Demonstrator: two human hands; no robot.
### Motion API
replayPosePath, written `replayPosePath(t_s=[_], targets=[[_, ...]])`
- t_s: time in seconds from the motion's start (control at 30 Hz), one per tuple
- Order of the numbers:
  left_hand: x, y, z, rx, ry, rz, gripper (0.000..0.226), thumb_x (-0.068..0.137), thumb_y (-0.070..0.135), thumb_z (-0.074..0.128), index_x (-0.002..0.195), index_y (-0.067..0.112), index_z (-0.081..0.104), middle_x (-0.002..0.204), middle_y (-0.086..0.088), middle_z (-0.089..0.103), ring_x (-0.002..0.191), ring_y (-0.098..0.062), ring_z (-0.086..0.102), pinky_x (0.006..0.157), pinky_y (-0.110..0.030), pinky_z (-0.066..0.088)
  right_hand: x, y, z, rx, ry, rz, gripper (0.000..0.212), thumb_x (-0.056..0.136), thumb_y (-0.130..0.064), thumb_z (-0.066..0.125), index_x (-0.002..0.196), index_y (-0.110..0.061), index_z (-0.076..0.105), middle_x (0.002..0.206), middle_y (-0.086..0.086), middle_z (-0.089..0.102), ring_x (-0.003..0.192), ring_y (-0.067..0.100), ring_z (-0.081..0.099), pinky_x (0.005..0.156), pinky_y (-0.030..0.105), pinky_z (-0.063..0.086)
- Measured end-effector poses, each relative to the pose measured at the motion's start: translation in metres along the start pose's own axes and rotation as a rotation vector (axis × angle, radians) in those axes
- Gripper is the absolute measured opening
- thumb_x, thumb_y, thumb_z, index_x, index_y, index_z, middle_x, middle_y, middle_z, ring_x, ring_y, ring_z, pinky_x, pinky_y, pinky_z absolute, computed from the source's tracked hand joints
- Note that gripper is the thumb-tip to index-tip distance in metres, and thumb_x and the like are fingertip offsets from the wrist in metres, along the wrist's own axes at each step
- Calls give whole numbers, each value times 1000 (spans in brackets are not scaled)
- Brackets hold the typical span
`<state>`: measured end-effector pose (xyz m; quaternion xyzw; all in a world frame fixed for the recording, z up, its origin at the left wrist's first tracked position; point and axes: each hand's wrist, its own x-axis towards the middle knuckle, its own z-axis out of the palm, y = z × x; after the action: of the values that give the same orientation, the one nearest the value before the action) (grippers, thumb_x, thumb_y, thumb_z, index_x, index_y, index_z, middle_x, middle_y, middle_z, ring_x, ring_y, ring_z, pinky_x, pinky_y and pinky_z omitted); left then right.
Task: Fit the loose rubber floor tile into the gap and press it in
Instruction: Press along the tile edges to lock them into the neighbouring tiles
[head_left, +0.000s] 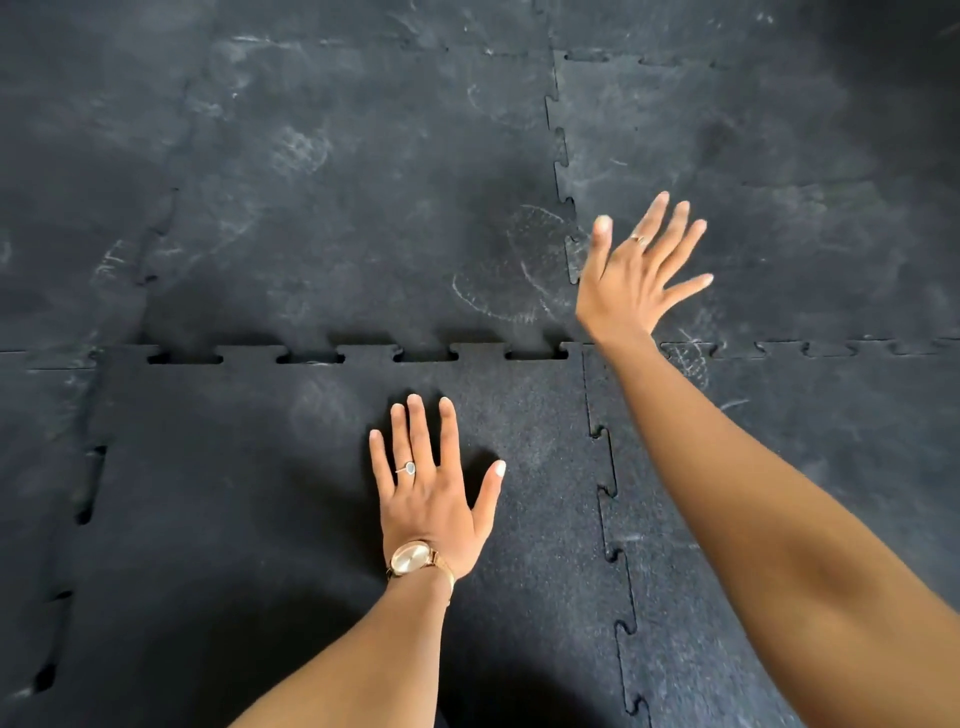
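The loose black rubber tile (234, 493) with jigsaw edges lies in the near middle of the floor. Its far edge (332, 356) sits a little apart from the neighbouring tile, with dark slots showing between the teeth. Dark gaps also show along its left edge, while its right edge meshes with the tile beside it. My left hand (434, 491) rests flat on the tile, fingers spread, with a ring and a gold watch. My right hand (636, 270) is raised above the floor beyond the tile's far right corner, fingers spread, holding nothing.
Scuffed black rubber tiles (363, 182) with pale shoe prints cover the floor on all sides. A seam with slightly open teeth (561, 156) runs away from me at the upper right.
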<state>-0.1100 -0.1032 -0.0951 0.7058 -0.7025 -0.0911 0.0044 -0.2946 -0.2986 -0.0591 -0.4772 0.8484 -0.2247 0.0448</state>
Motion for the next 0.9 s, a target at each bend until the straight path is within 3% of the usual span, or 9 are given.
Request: replayPosePath(t_s=[0.07,0.2,0.43,0.63,0.73,0.8,0.9], targets=[[0,-2,4,5,25,3,80,93,65,22,153,12,23,159,-20,19,148,-35,16,118,-56,13,-7,-2,7,-103,50,-56,74,96,-61,9,154,-17,8,162,7,8,149,30,-4,110,64,-12],[2,-2,5,4,32,6,80,93,65,22,154,13,22,159,-20,19,148,-34,15,118,-56,13,-22,14,33,-264,-189,-103,71,97,-59,9,155,-17,7,163,8,3,148,30,-12,109,72,-5],[2,-1,3,13,16,0,80,93,65,23,153,13,25,159,-20,20,148,-35,17,118,-56,13,-19,10,30,-449,-204,-217,70,98,-55,4,151,-16,25,159,8,21,148,33,-3,107,75,0],[1,-1,1,-3,12,1,81,92,65,25,153,13,24,159,-19,19,148,-34,15,118,-56,13,-24,5,23,-402,-177,-261,73,97,-58,8,152,-13,20,161,9,13,149,30,-6,109,71,0],[0,-1,0,-15,-4,0,80,92,64,27,153,13,24,159,-19,18,148,-34,15,117,-56,13,-35,-22,24,-108,-89,-261,78,94,-61,6,152,-10,20,160,12,14,149,32,-4,110,70,-1],[0,-1,2,-20,13,7,80,92,64,29,153,13,25,159,-20,19,148,-34,16,117,-56,13,-46,-49,28,34,-43,-387,72,96,-58,12,152,-13,21,159,11,18,148,33,1,113,63,-4],[-1,-2,4,-17,26,7,79,92,64,30,152,13,28,159,-19,21,148,-34,16,117,-57,15,-64,-59,49,-178,-244,-542,71,96,-57,6,154,-16,7,162,7,5,148,30,-10,116,60,-6]])
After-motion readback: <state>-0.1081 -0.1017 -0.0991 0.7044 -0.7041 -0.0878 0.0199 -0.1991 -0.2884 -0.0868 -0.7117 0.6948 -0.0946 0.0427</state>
